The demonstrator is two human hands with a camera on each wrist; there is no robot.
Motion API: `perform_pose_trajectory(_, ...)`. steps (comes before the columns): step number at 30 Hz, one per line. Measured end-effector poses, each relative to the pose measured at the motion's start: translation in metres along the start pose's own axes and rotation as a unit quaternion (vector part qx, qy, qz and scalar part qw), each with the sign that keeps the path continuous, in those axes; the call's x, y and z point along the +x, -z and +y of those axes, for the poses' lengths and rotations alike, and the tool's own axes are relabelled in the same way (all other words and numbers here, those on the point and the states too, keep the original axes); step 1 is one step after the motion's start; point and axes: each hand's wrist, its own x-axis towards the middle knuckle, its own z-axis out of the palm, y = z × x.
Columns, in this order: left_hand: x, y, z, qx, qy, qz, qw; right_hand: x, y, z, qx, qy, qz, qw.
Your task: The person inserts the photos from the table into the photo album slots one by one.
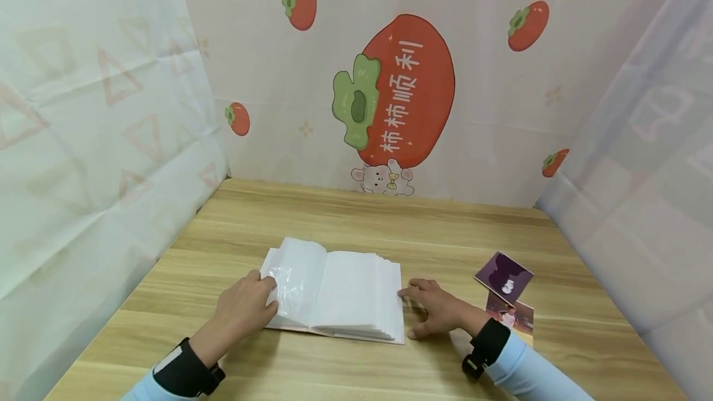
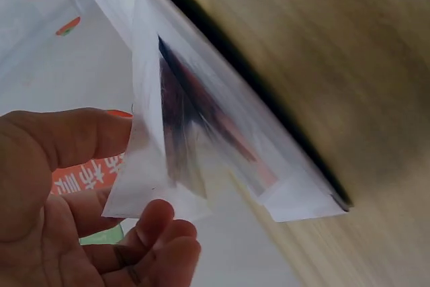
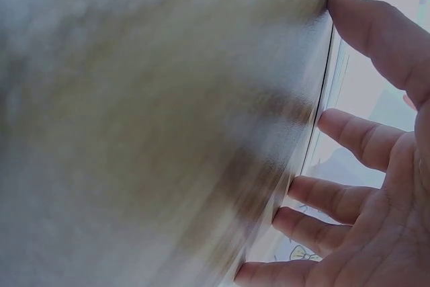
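Observation:
A white photo album [image 1: 350, 289] lies open on the table, its pages spread to both sides. At its left edge my left hand [image 1: 245, 305] pinches a lifted plastic-sleeve page [image 1: 295, 277] between thumb and fingers. Seen from the left wrist, that page [image 2: 144, 173] stands away from the cover, and dark photos [image 2: 181, 119] show inside the sleeves. My right hand [image 1: 437, 309] rests beside the album's right edge, a fingertip touching it or close to it. Its fingers [image 3: 356, 199] are spread with the tips down by the tabletop, holding nothing.
Right of my right hand lie a dark purple photo card [image 1: 504, 277] and another photo card [image 1: 512, 314], partly overlapping; my right forearm covers part of the lower one. Printed cloth walls [image 1: 267, 159] enclose the wooden table [image 1: 356, 215] at the back and both sides.

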Motion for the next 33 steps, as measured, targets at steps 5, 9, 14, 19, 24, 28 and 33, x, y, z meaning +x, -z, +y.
perform_pose_trajectory(5,-0.003,-0.006,-0.005,0.018,0.011,-0.043,0.9989,-0.001,-0.001,0.0,0.003,0.0,-0.001,1.0)
perform_pose_trajectory(9,-0.004,-0.01,-0.006,0.03,0.021,-0.074,0.9966,0.0,-0.001,0.002,0.003,0.002,-0.001,1.0)
perform_pose_trajectory(14,-0.004,-0.013,-0.005,0.042,0.027,-0.105,0.9932,0.0,-0.002,0.001,-0.002,0.006,0.001,1.0)
perform_pose_trajectory(19,-0.002,-0.015,-0.006,0.046,0.02,-0.12,0.9915,0.0,-0.001,0.0,-0.004,0.013,0.001,0.9999)
perform_pose_trajectory(24,-0.002,-0.016,-0.007,0.041,0.004,-0.118,0.9921,-0.001,0.0,0.001,-0.007,0.015,0.001,0.9999)
perform_pose_trajectory(28,-0.002,-0.016,-0.007,0.04,-0.002,-0.12,0.992,-0.001,0.0,0.0,-0.006,0.014,-0.001,0.9999)
perform_pose_trajectory(33,-0.003,-0.015,-0.007,0.037,-0.002,-0.123,0.9917,-0.002,0.003,0.0,-0.008,0.009,-0.015,0.9998)
